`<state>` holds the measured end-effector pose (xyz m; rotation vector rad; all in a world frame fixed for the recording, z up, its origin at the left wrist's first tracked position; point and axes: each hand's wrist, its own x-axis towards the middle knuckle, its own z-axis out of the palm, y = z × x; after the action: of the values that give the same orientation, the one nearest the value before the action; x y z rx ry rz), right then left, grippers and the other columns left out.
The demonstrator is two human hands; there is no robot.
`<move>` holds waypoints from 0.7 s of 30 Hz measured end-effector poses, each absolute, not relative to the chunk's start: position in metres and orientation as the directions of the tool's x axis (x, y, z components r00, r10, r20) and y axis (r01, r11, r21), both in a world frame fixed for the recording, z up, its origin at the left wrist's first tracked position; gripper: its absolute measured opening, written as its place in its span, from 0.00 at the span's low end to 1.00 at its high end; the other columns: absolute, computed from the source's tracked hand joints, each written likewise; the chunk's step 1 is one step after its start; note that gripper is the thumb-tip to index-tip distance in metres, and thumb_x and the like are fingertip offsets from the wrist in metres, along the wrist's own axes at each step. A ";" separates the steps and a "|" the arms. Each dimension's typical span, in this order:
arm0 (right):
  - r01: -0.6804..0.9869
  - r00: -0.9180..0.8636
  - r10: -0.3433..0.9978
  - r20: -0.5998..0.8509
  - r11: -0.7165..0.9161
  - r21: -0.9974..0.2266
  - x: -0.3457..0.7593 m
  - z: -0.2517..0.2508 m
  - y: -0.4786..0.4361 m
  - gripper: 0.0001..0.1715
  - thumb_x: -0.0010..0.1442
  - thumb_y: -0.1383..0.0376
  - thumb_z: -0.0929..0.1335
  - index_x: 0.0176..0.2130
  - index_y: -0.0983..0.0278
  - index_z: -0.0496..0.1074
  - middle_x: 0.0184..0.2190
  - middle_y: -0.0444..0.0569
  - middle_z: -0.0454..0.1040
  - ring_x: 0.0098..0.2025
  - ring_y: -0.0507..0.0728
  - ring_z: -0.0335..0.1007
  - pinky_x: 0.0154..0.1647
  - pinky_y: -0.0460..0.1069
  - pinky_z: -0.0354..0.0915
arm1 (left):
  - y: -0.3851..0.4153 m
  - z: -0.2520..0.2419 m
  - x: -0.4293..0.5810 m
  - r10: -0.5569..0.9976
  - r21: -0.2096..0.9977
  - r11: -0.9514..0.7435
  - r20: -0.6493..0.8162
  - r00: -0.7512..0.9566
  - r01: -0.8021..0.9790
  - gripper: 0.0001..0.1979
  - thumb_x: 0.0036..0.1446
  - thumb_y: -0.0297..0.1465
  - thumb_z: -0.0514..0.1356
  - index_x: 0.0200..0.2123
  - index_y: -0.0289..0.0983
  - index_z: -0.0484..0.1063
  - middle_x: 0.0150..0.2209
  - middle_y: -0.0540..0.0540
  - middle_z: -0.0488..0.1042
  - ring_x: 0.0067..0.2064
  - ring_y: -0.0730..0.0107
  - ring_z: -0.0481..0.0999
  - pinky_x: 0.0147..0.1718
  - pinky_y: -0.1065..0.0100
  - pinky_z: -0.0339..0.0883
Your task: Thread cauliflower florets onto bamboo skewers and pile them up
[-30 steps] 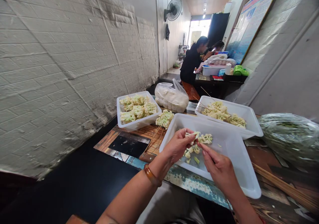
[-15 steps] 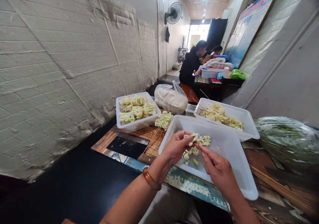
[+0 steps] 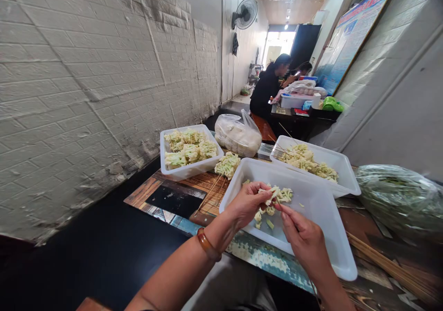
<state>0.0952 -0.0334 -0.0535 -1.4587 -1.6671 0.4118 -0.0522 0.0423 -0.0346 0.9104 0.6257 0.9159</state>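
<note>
So your left hand (image 3: 252,203) has a cauliflower piece (image 3: 272,193) pinched between thumb and fingers, right above the white tub (image 3: 323,216). Your right hand (image 3: 302,233) has its fingers closed on what looks like a thin stick (image 3: 313,287); can't tell if it's in the cauliflower. Loose florets (image 3: 286,194) sit inside the tub, a skewered bunch (image 3: 227,165) lies just left of it, bundled sticks (image 3: 387,258) to its right.

Smooth plastic tray (image 3: 320,198), rough wall (image 3: 114,75)

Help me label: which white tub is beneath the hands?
The nearest tub, holding loose cauliflower pieces; the left tub and back-right tub hold skewered cauliflower.
</note>
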 end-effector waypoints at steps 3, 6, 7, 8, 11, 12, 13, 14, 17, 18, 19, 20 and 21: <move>0.647 0.049 0.916 0.398 0.275 -0.711 0.096 -0.054 -0.032 0.22 0.64 0.59 0.61 0.45 0.68 0.77 0.39 0.54 0.81 0.39 0.60 0.79 0.38 0.49 0.72 | 0.041 -0.033 -0.052 0.864 0.878 0.299 -0.083 0.496 -0.373 0.17 0.42 0.40 0.69 0.26 0.34 0.69 0.24 0.49 0.72 0.23 0.79 0.66 0.23 0.74 0.52; 0.662 0.046 0.913 0.404 0.275 -0.697 0.096 -0.053 -0.031 0.21 0.64 0.59 0.61 0.45 0.68 0.77 0.37 0.54 0.81 0.37 0.59 0.79 0.37 0.49 0.72 | 0.041 -0.033 -0.052 0.863 0.882 0.300 -0.087 0.498 -0.365 0.17 0.41 0.39 0.70 0.26 0.34 0.69 0.23 0.49 0.72 0.24 0.79 0.67 0.23 0.74 0.52; 0.665 0.043 0.915 0.402 0.274 -0.695 0.096 -0.053 -0.031 0.22 0.64 0.59 0.61 0.44 0.68 0.77 0.35 0.54 0.81 0.36 0.59 0.79 0.36 0.49 0.72 | 0.041 -0.034 -0.052 0.864 0.883 0.298 -0.088 0.495 -0.363 0.17 0.41 0.39 0.70 0.26 0.34 0.69 0.23 0.49 0.72 0.24 0.79 0.66 0.23 0.74 0.52; 0.668 0.040 0.916 0.399 0.273 -0.692 0.097 -0.053 -0.031 0.22 0.65 0.59 0.60 0.44 0.68 0.77 0.32 0.53 0.81 0.34 0.59 0.79 0.34 0.49 0.72 | 0.041 -0.034 -0.052 0.865 0.885 0.296 -0.089 0.494 -0.359 0.17 0.41 0.39 0.70 0.26 0.34 0.69 0.23 0.49 0.72 0.24 0.79 0.66 0.23 0.74 0.52; 0.682 0.040 0.913 0.407 0.273 -0.679 0.097 -0.055 -0.031 0.22 0.65 0.58 0.60 0.44 0.67 0.77 0.26 0.51 0.79 0.28 0.57 0.77 0.30 0.48 0.71 | 0.041 -0.035 -0.052 0.861 0.891 0.295 -0.090 0.501 -0.346 0.17 0.41 0.39 0.69 0.26 0.34 0.69 0.23 0.49 0.71 0.24 0.79 0.66 0.23 0.74 0.52; 0.686 0.040 0.910 0.412 0.275 -0.674 0.097 -0.056 -0.031 0.22 0.65 0.59 0.60 0.43 0.67 0.77 0.25 0.51 0.79 0.26 0.57 0.76 0.29 0.48 0.70 | 0.041 -0.035 -0.052 0.858 0.891 0.297 -0.091 0.506 -0.343 0.16 0.41 0.39 0.69 0.26 0.34 0.69 0.23 0.49 0.71 0.24 0.79 0.66 0.23 0.74 0.52; 0.689 0.037 0.909 0.414 0.277 -0.669 0.097 -0.057 -0.031 0.21 0.65 0.59 0.59 0.43 0.67 0.77 0.24 0.50 0.78 0.24 0.56 0.75 0.29 0.48 0.69 | 0.041 -0.035 -0.052 0.855 0.892 0.299 -0.092 0.511 -0.340 0.16 0.41 0.39 0.69 0.26 0.34 0.69 0.23 0.49 0.71 0.24 0.78 0.66 0.23 0.74 0.52; 0.693 0.034 0.909 0.416 0.279 -0.665 0.097 -0.057 -0.031 0.21 0.65 0.59 0.59 0.44 0.66 0.77 0.24 0.50 0.78 0.23 0.56 0.74 0.28 0.48 0.69 | 0.042 -0.036 -0.052 0.853 0.892 0.299 -0.091 0.514 -0.338 0.16 0.41 0.39 0.69 0.26 0.34 0.69 0.23 0.49 0.71 0.24 0.78 0.66 0.24 0.74 0.52; 0.703 0.025 0.907 0.421 0.284 -0.653 0.097 -0.058 -0.031 0.21 0.66 0.59 0.59 0.44 0.66 0.76 0.24 0.50 0.78 0.23 0.56 0.73 0.29 0.48 0.69 | 0.042 -0.037 -0.052 0.849 0.896 0.294 -0.085 0.521 -0.333 0.16 0.42 0.39 0.69 0.26 0.34 0.69 0.23 0.49 0.71 0.25 0.78 0.67 0.24 0.74 0.52; 0.705 0.023 0.906 0.423 0.285 -0.650 0.097 -0.057 -0.031 0.21 0.66 0.59 0.59 0.44 0.66 0.76 0.25 0.50 0.79 0.24 0.56 0.74 0.29 0.49 0.69 | 0.042 -0.037 -0.052 0.849 0.897 0.292 -0.083 0.523 -0.332 0.16 0.42 0.39 0.69 0.26 0.34 0.69 0.23 0.49 0.71 0.25 0.78 0.67 0.24 0.74 0.52; 0.706 0.021 0.904 0.426 0.288 -0.647 0.097 -0.057 -0.032 0.21 0.66 0.59 0.59 0.44 0.66 0.76 0.26 0.51 0.79 0.25 0.56 0.74 0.30 0.49 0.69 | 0.042 -0.037 -0.052 0.847 0.898 0.291 -0.081 0.526 -0.330 0.16 0.42 0.39 0.69 0.26 0.34 0.69 0.23 0.49 0.72 0.25 0.78 0.67 0.24 0.74 0.52; 0.706 0.020 0.903 0.430 0.292 -0.645 0.097 -0.057 -0.032 0.21 0.66 0.59 0.59 0.44 0.66 0.76 0.28 0.51 0.79 0.26 0.56 0.75 0.31 0.49 0.69 | 0.042 -0.037 -0.051 0.845 0.899 0.291 -0.080 0.529 -0.327 0.16 0.42 0.39 0.69 0.25 0.34 0.69 0.23 0.49 0.72 0.25 0.78 0.67 0.24 0.74 0.52; 0.705 0.018 0.900 0.436 0.297 -0.643 0.097 -0.057 -0.032 0.21 0.66 0.59 0.59 0.43 0.66 0.76 0.29 0.52 0.80 0.28 0.57 0.76 0.32 0.49 0.70 | 0.043 -0.037 -0.051 0.844 0.901 0.289 -0.080 0.531 -0.324 0.16 0.42 0.39 0.69 0.25 0.34 0.69 0.23 0.49 0.72 0.25 0.77 0.67 0.24 0.73 0.52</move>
<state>0.0965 -0.0316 -0.0567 -1.4605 -1.7359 0.2951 -0.0514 0.0426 -0.0374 0.9867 0.6294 0.8512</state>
